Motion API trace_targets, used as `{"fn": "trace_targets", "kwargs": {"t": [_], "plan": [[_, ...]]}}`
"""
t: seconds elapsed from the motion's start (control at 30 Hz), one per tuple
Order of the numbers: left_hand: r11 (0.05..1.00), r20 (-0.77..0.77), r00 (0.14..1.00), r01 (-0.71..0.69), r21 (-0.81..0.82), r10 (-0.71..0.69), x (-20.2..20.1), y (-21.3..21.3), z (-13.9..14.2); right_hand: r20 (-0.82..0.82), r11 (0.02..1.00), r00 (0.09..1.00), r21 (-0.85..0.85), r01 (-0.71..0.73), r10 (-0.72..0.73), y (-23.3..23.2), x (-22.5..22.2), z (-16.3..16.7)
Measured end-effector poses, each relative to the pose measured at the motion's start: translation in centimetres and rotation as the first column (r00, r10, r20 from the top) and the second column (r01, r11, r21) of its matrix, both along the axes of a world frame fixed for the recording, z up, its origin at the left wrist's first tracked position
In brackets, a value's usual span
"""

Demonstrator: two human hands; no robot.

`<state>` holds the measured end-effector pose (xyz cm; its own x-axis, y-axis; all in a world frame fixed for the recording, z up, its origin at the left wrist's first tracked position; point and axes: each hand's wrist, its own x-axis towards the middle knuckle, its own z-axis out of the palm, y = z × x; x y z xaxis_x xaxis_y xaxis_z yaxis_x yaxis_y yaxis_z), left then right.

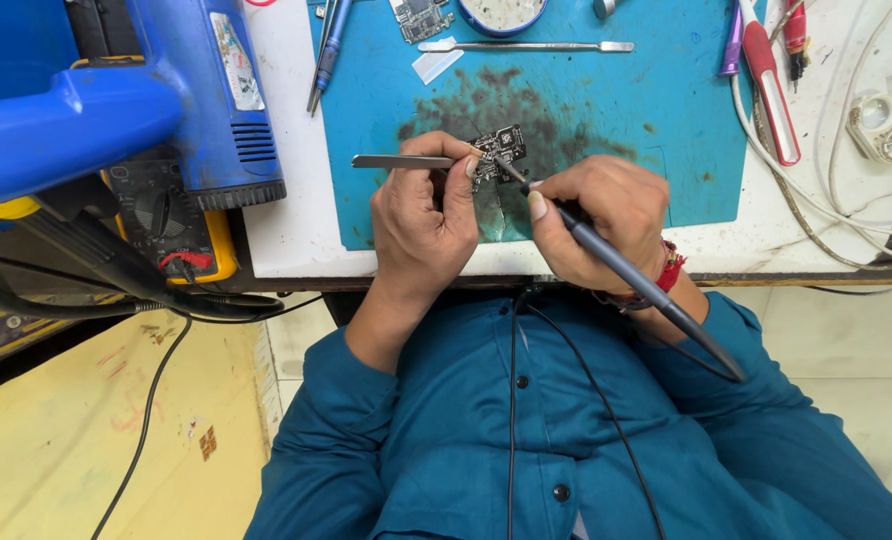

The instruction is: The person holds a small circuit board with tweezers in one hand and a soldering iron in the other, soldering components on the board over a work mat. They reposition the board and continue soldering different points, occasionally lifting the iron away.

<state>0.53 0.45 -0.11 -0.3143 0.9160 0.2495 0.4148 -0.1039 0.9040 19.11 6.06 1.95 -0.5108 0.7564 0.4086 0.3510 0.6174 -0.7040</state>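
The white bench [296, 215] carries a blue work mat [656, 90], and the mat is stained black in its middle, just where the work happens, so it seems to protect the bench from heat and dirt. On the left stands a big blue hot-air gun [181, 90], parked off the mat but near enough to reach. Below it lies a yellow-edged meter [181, 225] with a dial.

The person's blue shirt [526, 440] fills the near part of the view, and a black cable [586, 390] runs over it toward the right hand.

The left hand [421, 215] is closed around metal tweezers [396, 161]. Their handle sticks out to the left, and the tips point to the circuit board [498, 152], probably to keep it steady. The right hand [606, 215] grips a dark soldering iron [616, 265] like a pen (a red thread is on this wrist), with its tip touching the board. Both hands rest low on the mat, which I think gives a calm, exact grip.

The small dark circuit board lies on the stained centre of the mat, between the two hands and just far of the fingers.

At the far edge wait spare tools: a thin metal spatula [526, 46], blue tweezers [328, 45], another small board [421, 18] and a round tin [503, 14]. On the right are red-handled tools [771, 85] and white cables [816, 200], kept aside from the working spot.
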Motion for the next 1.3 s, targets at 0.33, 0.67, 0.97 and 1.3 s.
{"fn": "trace_targets", "kwargs": {"t": [0.33,0.67,0.97,1.3], "plan": [[0.999,0.118,0.993,-0.010,-0.034,0.014,0.01,-0.11,0.25,-0.077,0.997,0.995,0.042,0.067,-0.064,0.13,-0.02,-0.09],[1.000,0.048,0.999,-0.017,-0.012,0.018,-0.05,-0.05,-0.01,-0.048,0.996,0.996,0.044,0.074,-0.072,-0.18,0.10,-0.47],[1.000,0.045,0.999,-0.013,-0.004,0.014,-0.03,-0.01,-0.12,-0.030,0.999,0.999,0.053,0.014,-0.013,-0.03,0.04,-0.47],[1.000,0.041,0.999,-0.016,-0.017,0.017,-0.05,-0.01,-0.14,-0.001,0.999,1.000,0.051,-0.009,0.009,0.10,-0.13,-0.14]]}}
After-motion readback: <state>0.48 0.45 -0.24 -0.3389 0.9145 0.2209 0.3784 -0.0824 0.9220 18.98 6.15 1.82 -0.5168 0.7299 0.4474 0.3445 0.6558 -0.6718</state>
